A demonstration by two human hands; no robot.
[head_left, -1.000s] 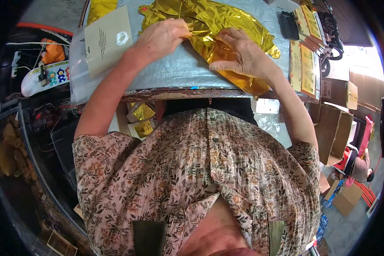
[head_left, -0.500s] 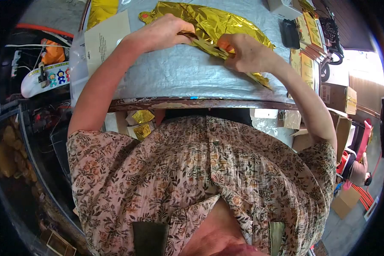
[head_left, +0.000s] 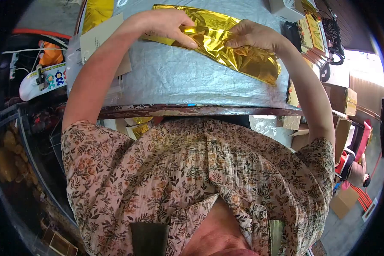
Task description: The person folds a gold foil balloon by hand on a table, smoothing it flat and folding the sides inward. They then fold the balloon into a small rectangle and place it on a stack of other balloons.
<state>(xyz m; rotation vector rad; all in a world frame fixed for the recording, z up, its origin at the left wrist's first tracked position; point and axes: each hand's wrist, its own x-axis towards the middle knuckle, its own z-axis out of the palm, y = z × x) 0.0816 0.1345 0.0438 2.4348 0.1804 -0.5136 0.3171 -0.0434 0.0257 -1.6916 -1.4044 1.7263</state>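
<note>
A shiny gold foil piece lies creased and stretched out slantwise over the silvery table cover. My left hand is at its left part, thumb and fingers loosely around a raised fold of the foil. To the right, my right hand pinches the upper middle of the same piece between thumb and fingertips. The foil's right end rests on the cover, wrinkled. Part of its left end is hidden under my left hand.
Paper sheets and yellow foil lie at the table's left. A white box, a black object and printed yellow packages stand at the right. Beyond are a skateboard, cardboard boxes and another person.
The foil has been spread flatter, its right end now turned toward me and lying wide. My left hand has shifted left with thumb and fingers wider apart; my right hand has moved slightly right.
</note>
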